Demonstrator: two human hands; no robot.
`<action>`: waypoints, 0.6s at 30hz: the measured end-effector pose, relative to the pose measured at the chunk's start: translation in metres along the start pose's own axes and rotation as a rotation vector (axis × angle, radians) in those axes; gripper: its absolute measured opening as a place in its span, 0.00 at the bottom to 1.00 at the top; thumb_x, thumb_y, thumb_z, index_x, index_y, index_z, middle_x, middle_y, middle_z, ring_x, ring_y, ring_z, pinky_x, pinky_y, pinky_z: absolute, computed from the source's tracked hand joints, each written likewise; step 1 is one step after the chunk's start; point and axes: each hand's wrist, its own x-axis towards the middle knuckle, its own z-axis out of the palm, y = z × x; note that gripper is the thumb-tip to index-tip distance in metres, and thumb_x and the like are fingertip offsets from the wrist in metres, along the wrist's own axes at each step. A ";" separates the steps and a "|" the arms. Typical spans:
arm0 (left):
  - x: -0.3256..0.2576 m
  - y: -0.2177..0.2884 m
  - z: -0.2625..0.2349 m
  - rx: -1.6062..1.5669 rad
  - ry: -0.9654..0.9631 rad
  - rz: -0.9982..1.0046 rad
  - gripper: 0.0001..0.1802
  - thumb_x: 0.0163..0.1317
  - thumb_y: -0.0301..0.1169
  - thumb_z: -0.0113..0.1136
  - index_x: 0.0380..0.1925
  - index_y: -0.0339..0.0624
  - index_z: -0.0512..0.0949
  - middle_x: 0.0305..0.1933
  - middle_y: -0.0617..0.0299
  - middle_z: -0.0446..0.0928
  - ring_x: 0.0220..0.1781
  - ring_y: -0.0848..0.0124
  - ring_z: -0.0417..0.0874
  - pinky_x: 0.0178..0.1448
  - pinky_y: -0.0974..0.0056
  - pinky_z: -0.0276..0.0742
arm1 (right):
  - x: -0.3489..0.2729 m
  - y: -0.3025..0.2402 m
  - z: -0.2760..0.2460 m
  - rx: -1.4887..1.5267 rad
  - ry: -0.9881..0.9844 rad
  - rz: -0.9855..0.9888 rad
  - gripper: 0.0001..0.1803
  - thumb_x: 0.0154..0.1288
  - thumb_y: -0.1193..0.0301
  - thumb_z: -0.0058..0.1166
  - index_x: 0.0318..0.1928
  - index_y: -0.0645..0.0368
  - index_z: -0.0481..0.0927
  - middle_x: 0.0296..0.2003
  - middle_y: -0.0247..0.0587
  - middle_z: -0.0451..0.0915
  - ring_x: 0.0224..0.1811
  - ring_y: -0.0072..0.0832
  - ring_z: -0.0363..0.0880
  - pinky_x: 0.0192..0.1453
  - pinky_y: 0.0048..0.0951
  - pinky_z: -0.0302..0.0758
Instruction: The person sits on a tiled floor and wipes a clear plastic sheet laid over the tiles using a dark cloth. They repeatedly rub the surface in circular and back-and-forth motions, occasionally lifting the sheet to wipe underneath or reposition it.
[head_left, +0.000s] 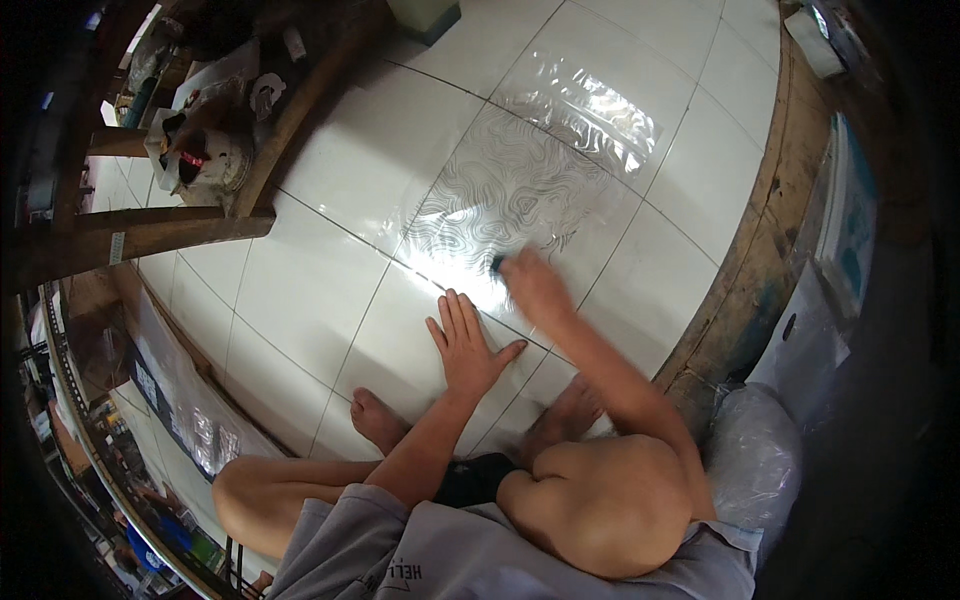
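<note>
I sit on a white tiled floor point(330, 170). A clear plastic sheet point(510, 190) printed with black wavy contour lines lies flat in front of me. My left hand point(465, 345) is spread flat, palm down, on the sheet's near edge. My right hand point(535, 285) is blurred and grips a small dark object point(497, 264) pressed against the sheet. What that object is I cannot make out. My bare feet rest on the tiles just below the hands.
A second clear plastic piece point(590, 105) lies farther away. A wooden frame point(150, 235) with bags and clutter point(200, 150) stands at left. A wooden border point(760, 230) curves along the right, with a plastic bag point(755, 460) beside my knee.
</note>
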 end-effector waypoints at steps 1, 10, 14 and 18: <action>0.002 0.001 0.000 0.008 -0.011 0.009 0.70 0.47 0.66 0.67 0.72 0.24 0.42 0.79 0.36 0.36 0.82 0.45 0.33 0.78 0.36 0.28 | -0.023 -0.016 0.007 0.044 -0.098 -0.017 0.08 0.67 0.68 0.50 0.41 0.59 0.77 0.40 0.58 0.75 0.44 0.50 0.78 0.46 0.49 0.76; 0.002 0.006 -0.010 -0.034 -0.017 0.022 0.70 0.49 0.66 0.66 0.72 0.22 0.42 0.79 0.34 0.37 0.81 0.43 0.34 0.77 0.35 0.28 | 0.075 0.074 -0.071 -0.066 0.271 0.261 0.10 0.64 0.72 0.49 0.45 0.56 0.78 0.42 0.57 0.74 0.43 0.54 0.80 0.44 0.50 0.78; 0.003 0.004 -0.010 -0.024 -0.024 0.013 0.70 0.49 0.66 0.66 0.72 0.22 0.42 0.79 0.35 0.36 0.81 0.44 0.33 0.77 0.35 0.28 | 0.068 0.070 -0.069 -0.013 0.261 0.183 0.10 0.64 0.72 0.49 0.45 0.57 0.78 0.42 0.58 0.74 0.41 0.56 0.78 0.43 0.52 0.77; 0.002 0.001 0.002 0.035 0.018 0.045 0.70 0.48 0.66 0.66 0.72 0.23 0.41 0.79 0.35 0.35 0.82 0.44 0.32 0.77 0.35 0.28 | -0.032 0.005 -0.002 0.037 -0.029 -0.019 0.09 0.63 0.73 0.51 0.44 0.57 0.77 0.40 0.52 0.77 0.46 0.48 0.79 0.48 0.48 0.77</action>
